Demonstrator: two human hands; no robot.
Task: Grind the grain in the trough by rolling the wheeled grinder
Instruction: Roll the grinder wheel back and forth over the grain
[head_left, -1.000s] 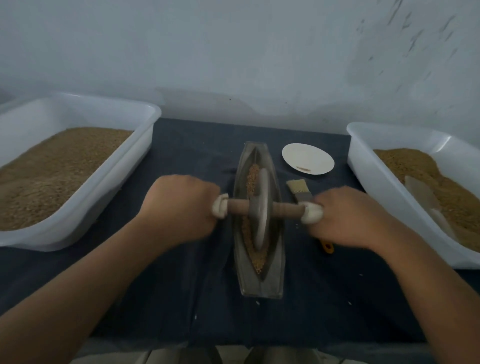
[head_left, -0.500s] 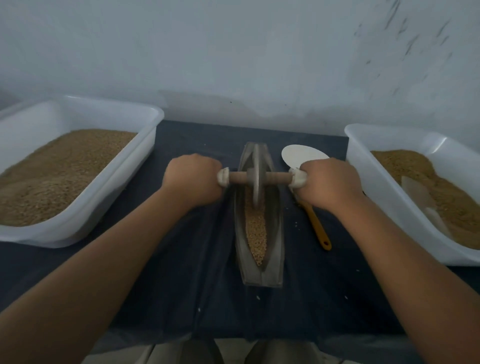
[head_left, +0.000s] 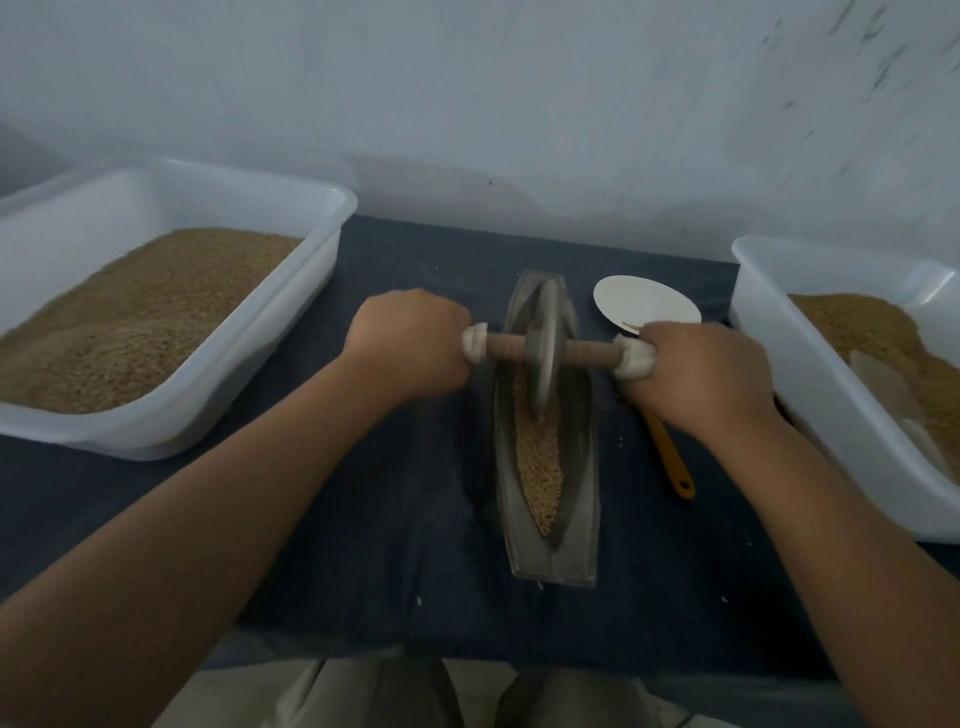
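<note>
Step in hand, as I read it: mid-stroke of the grind. Grinder (head_left: 543, 358) sits in the trough (head_left: 581, 467) w/ its wheel down in the groove, toward the far end. The axle crosses the trough side to side, a bit skewed, R end nearer the table's front edge. Wheel looks blurred.

L hand (head_left: 410, 345) is clamped round the L end of the axle and R hand (head_left: 701, 374) round the R end. Hands are apart, one each side of the trough. Can't tell if either touches it.

Trough lies mid-table (head_left: 395, 519), lengthwise, far tip toward the back edge, near end toward the front edge. Grain (head_left: 543, 467) fills the groove from under the wheel to the near tip. It looks mostly whole, so prob. a lot of grinding left. Beyond the wheel I can't tell; it blocks the view.

Next move, my guess: draw the grinder back along the groove toward the front edge.
- Even downward press from both hands.
- Square the axle so the wheel doesn't ride up a wall or rock the trough.
- Ease off before the near tip, or grain spills. A few specks lie on the table.

Around: L bin (head_left: 270, 332) at the L edge and R bin (head_left: 841, 405) at the R edge, both w/ grain. Plate (head_left: 647, 304) just beyond R hand. Orange handle (head_left: 672, 462) pokes out from under R hand, btw trough and R bin.
</note>
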